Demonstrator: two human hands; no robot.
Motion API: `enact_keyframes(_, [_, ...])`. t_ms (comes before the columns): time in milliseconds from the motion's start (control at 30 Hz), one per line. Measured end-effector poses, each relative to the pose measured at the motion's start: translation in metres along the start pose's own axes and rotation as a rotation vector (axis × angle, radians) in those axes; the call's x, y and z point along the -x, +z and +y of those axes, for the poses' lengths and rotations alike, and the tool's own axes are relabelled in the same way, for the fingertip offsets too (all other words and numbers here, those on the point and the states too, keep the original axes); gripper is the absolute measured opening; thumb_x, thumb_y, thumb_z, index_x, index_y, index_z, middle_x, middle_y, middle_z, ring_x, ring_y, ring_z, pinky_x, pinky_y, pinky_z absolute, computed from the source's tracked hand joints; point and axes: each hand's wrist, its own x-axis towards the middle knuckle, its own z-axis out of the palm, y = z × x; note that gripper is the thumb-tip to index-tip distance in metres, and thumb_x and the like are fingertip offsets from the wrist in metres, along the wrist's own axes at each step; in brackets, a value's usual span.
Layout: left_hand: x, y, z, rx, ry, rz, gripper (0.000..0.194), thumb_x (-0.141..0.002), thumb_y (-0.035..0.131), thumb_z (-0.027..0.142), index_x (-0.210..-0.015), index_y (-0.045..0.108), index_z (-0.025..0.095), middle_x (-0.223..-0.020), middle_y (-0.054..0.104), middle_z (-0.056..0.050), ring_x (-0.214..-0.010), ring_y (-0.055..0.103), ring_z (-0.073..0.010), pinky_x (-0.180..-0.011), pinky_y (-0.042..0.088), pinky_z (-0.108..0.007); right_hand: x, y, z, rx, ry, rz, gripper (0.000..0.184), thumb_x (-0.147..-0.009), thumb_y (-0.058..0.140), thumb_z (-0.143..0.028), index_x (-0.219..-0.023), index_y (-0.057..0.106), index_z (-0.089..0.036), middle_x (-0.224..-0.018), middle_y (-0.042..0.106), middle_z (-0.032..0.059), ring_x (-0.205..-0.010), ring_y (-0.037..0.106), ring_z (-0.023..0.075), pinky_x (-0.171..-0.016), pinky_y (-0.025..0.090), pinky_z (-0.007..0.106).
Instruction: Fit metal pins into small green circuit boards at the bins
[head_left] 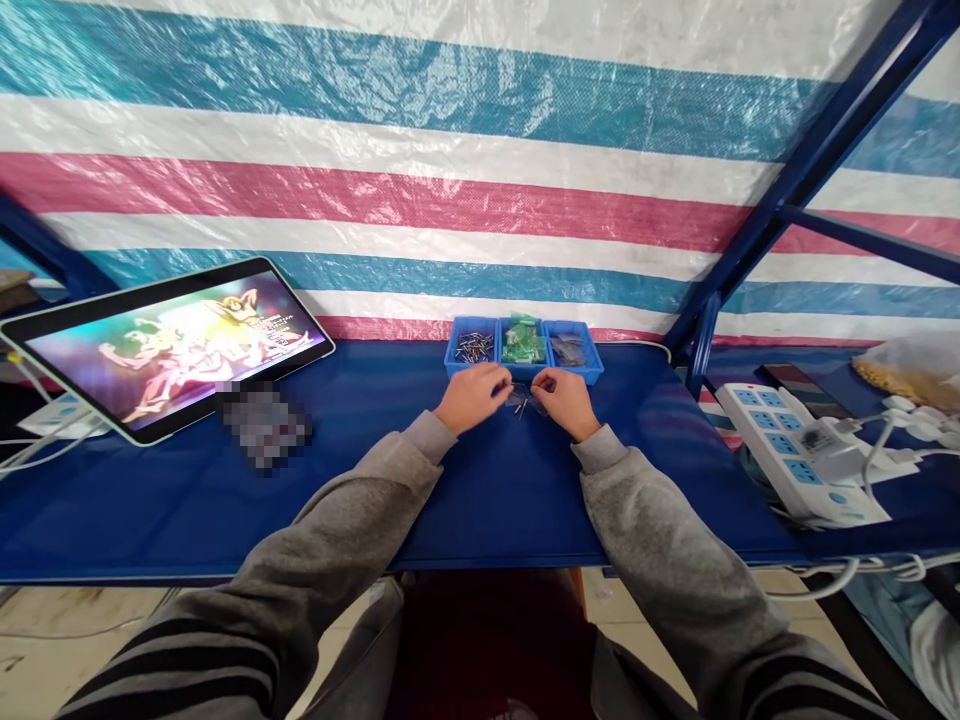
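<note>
My left hand and my right hand face each other just in front of a row of three joined blue bins. Fingertips of both are pinched on what looks like a small clear plastic bag. A few thin metal pieces, like screws, show at the bag; whether they lie inside or beneath it I cannot tell. In the left bin are many small metal screws. Green packets fill the middle bin, and clear or greyish little bags lie in the right one.
A tablet playing a cartoon leans on the left of the blue table, with a blurred-out item before it. To the right lie a white power strip with plugs and cables, and a dark phone-like slab. A blue metal frame rises behind.
</note>
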Motion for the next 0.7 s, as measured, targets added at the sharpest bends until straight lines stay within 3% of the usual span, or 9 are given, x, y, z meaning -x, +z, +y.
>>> enact_keyframes(100, [0.009, 0.010, 0.014, -0.063, -0.070, -0.187, 0.021, -0.084, 0.066, 0.035, -0.074, 0.060, 0.018, -0.075, 0.063, -0.004, -0.073, 0.060, -0.0194, -0.061, 0.038, -0.027, 0.000, 0.000, 0.000, 0.004, 0.011, 0.008, 0.007, -0.074, 0.060, -0.018, -0.070, 0.066, -0.020, -0.067, 0.067, 0.0014, -0.063, 0.059, 0.0170, -0.064, 0.043, 0.029])
enact_keyframes(267, [0.011, 0.014, 0.030, -0.230, -0.138, -0.312, 0.030, -0.089, 0.058, 0.047, -0.088, 0.061, 0.017, -0.091, 0.067, -0.006, -0.085, 0.063, -0.0224, -0.063, 0.041, -0.028, 0.001, 0.000, -0.002, 0.039, 0.021, -0.018, 0.007, -0.075, 0.060, -0.017, -0.071, 0.066, -0.019, -0.068, 0.068, 0.0009, -0.064, 0.060, 0.0161, -0.064, 0.043, 0.027])
enact_keyframes(400, [0.012, 0.014, 0.036, -0.298, -0.157, -0.346, 0.026, -0.091, 0.056, 0.042, -0.094, 0.062, 0.017, -0.099, 0.068, -0.007, -0.095, 0.064, -0.0240, -0.066, 0.043, -0.029, 0.001, 0.001, -0.002, 0.050, 0.027, -0.032, 0.007, -0.075, 0.060, -0.017, -0.071, 0.066, -0.019, -0.068, 0.068, 0.0010, -0.065, 0.061, 0.0165, -0.064, 0.043, 0.027])
enact_keyframes(700, [0.013, 0.016, 0.031, -0.288, -0.192, -0.332, 0.016, -0.090, 0.052, 0.027, -0.089, 0.065, 0.017, -0.093, 0.068, -0.006, -0.086, 0.065, -0.0218, -0.062, 0.041, -0.029, 0.002, 0.001, -0.002, 0.066, 0.033, -0.052, 0.008, -0.074, 0.061, -0.016, -0.070, 0.066, -0.020, -0.068, 0.068, 0.0012, -0.067, 0.062, 0.0173, -0.066, 0.044, 0.028])
